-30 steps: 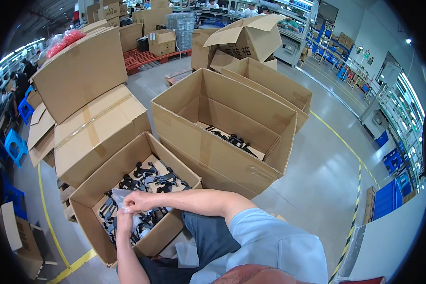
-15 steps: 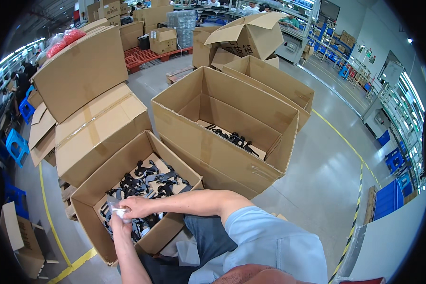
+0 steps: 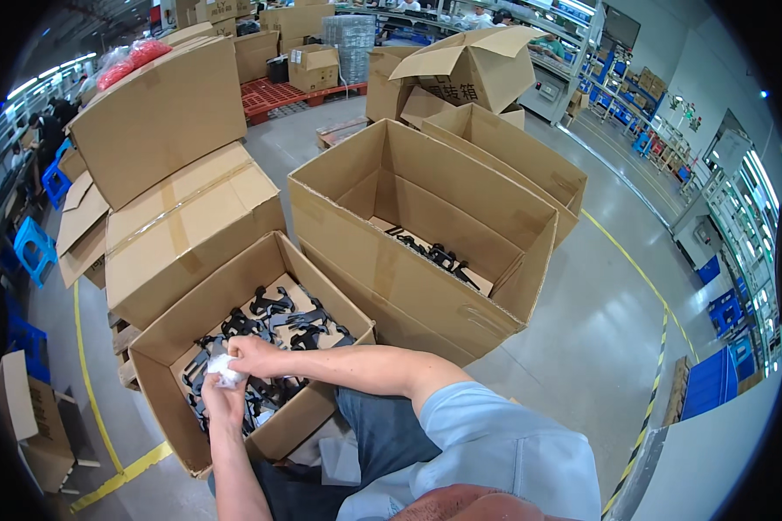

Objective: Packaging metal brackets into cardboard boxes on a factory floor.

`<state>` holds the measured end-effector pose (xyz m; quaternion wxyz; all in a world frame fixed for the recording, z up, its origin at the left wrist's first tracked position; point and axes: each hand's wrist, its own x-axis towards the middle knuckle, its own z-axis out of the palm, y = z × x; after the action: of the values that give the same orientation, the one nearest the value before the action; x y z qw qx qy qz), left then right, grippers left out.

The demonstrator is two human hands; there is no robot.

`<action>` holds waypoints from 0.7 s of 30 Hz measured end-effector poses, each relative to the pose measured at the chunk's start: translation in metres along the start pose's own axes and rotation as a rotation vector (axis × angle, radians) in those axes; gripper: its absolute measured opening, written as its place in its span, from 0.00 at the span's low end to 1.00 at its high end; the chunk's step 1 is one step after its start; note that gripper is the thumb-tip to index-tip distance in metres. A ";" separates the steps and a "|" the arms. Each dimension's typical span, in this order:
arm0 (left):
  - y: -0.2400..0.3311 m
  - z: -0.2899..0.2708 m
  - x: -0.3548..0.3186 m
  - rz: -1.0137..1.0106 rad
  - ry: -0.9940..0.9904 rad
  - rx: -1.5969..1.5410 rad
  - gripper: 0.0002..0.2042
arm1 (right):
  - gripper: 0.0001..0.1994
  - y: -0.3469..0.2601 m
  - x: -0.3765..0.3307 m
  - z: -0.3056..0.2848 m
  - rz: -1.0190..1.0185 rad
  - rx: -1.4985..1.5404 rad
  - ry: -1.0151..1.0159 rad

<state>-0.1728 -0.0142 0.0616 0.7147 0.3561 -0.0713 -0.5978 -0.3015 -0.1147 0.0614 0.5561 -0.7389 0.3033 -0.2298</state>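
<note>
A crumpled white, translucent plastic wrapping (image 3: pixel 225 372) is held between both hands, above the near cardboard box (image 3: pixel 158 354). My left hand (image 3: pixel 221 401) grips it from below, fingers closed around it. From the right, my right hand (image 3: pixel 254 357) pinches its upper edge with closed fingers. What is inside the wrapping, if anything, cannot be made out. Under and beyond my hands, many loose black plastic parts (image 3: pixel 274 303) lie on the box bottom, some with bracket-like shapes. My forearms and hands hide part of them.
A larger open box (image 3: pixel 408 300) to the right holds black parts (image 3: pixel 439 257) on a cardboard sheet. Behind it stands another open box (image 3: pixel 504 156). Closed cartons (image 3: pixel 191 230) are stacked on the left. A red pallet (image 3: pixel 269 97) lies farther back; blue stools (image 3: pixel 33 250) stand at left.
The white wrapping has come up slightly and shows more fully between my hands. My right hand has shifted a little up and right. The whole view has moved slightly.
</note>
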 end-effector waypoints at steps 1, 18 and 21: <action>-0.002 -0.007 0.002 0.029 -0.010 0.073 0.20 | 0.06 -0.001 0.000 -0.002 0.049 0.035 -0.009; -0.018 -0.034 0.028 0.117 0.286 0.941 0.17 | 0.04 -0.003 -0.014 0.018 -0.156 -0.110 -0.176; -0.011 -0.049 0.043 -0.006 0.121 0.379 0.16 | 0.05 -0.005 -0.013 0.021 -0.148 -0.150 -0.148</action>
<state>-0.1442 -0.0322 0.0045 0.6362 0.5198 -0.1383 -0.5532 -0.2951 -0.0904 0.0605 0.5015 -0.8138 0.2225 -0.1917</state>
